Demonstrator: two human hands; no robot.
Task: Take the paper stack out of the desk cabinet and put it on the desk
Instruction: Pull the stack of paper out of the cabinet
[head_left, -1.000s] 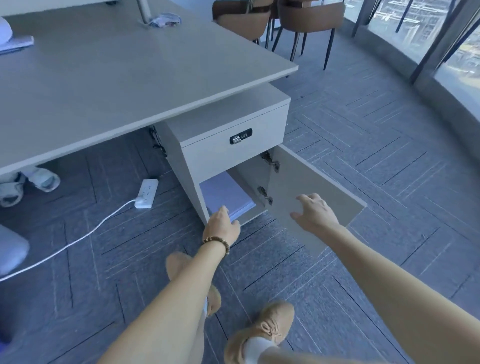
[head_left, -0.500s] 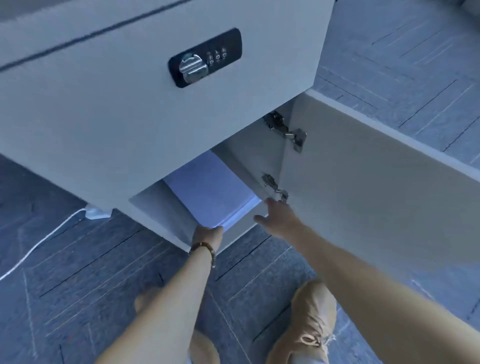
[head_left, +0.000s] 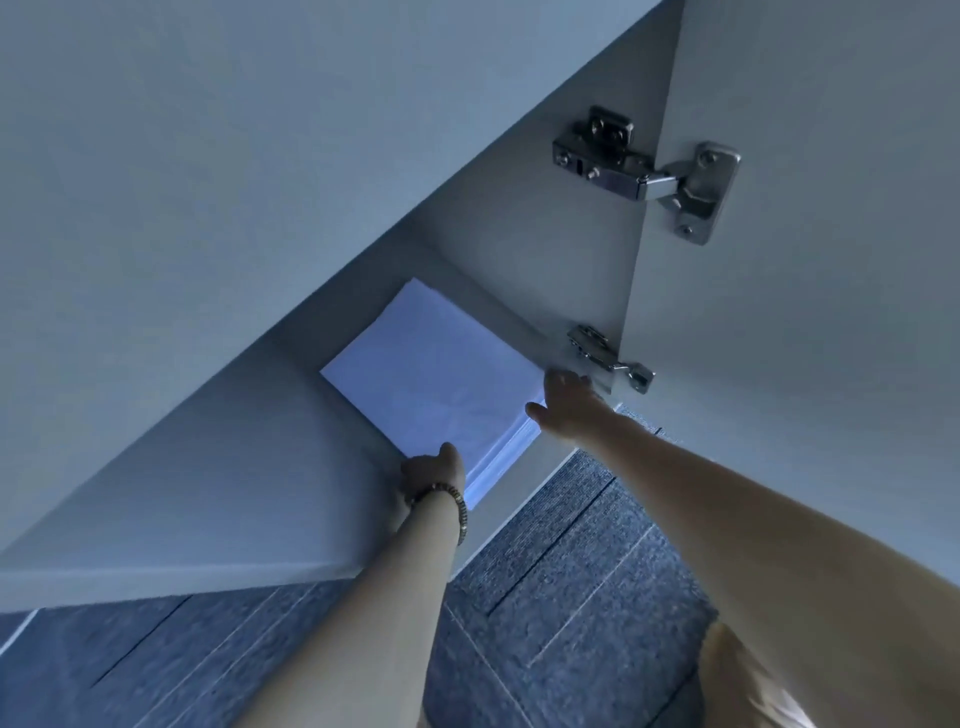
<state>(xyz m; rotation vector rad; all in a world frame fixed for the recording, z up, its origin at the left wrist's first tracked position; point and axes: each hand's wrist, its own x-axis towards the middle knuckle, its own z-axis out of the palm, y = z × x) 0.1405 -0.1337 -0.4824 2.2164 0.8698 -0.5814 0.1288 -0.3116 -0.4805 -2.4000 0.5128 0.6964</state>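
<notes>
Both forearms are bare, with no sleeves showing. The left hand has a bracelet of small brown and dark round beads around its wrist. The right hand wears nothing. Well right of the bracelet, a blurred tan shoe shows.
</notes>
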